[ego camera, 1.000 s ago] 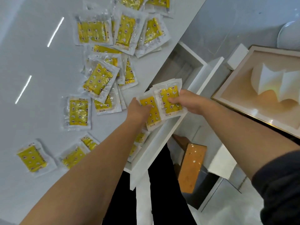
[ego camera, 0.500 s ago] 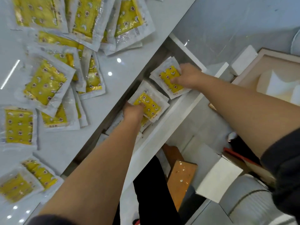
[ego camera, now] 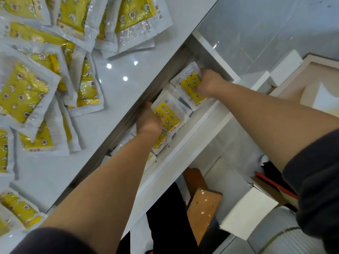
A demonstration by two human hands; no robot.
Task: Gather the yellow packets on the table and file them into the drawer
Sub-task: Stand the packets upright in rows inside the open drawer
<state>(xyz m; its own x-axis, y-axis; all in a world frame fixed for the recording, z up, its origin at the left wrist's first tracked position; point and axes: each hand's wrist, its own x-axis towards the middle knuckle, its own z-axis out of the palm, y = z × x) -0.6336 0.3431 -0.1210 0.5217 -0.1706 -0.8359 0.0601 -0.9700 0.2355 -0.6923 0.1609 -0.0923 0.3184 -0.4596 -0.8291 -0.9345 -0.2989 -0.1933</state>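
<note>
Both hands are down in the open white drawer (ego camera: 185, 143) under the glossy white table (ego camera: 117, 83). The left hand (ego camera: 149, 121) grips one clear-edged yellow star-print packet (ego camera: 167, 117); the right hand (ego camera: 209, 83) grips a second yellow packet (ego camera: 190, 87) farther along. More filed packets lie beneath, too overlapped to count. Roughly a dozen loose packets (ego camera: 23, 92) overlap on the table. Half a second ago both held packets sat higher, nearer the drawer's front rim.
</note>
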